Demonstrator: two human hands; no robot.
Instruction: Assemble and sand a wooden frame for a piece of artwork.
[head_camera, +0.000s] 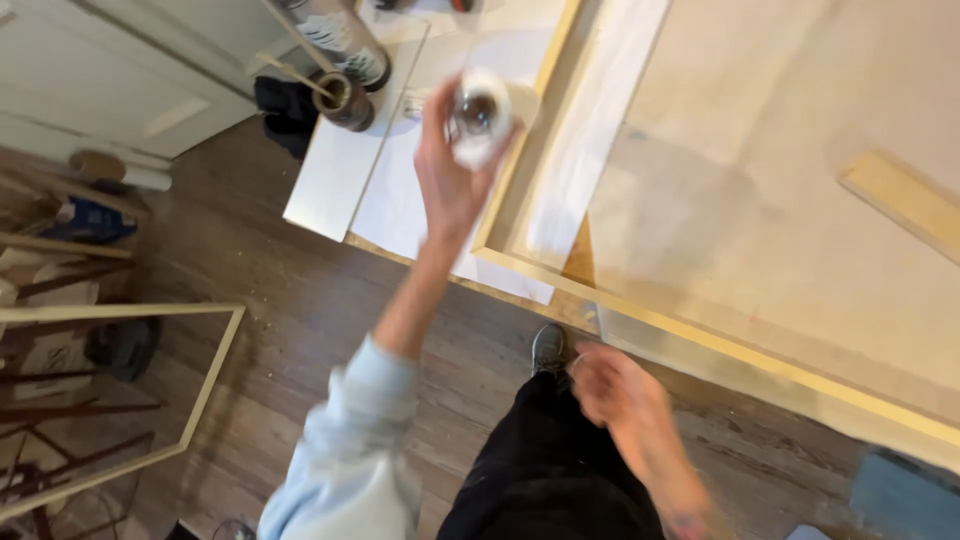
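Head view: we see our left hand (452, 170) raised over the near corner of the work table (800, 200), fingers curled round a small white roll (480, 115) with a dark hollow core, most likely tape; the grip is closed on it and the roll faces the camera end-on. Roll sits above white paper sheets (370, 190) that overhang the table edge, just beside a pale wooden frame (520, 180) lying flat on the table. Our right hand (615, 385) hangs low by the table's front edge, above a dark shoe (549, 348); it is motion-blurred, so we cannot tell how far open it is or whether it holds anything. Left sleeve is light blue (350, 450); trousers are black (550, 470). Beyond the paper stand a dark round container with a stick in it (345, 98) and a printed roll (340, 35). Second empty wooden frame (200, 390) leans at far left over the wooden floor (290, 300)
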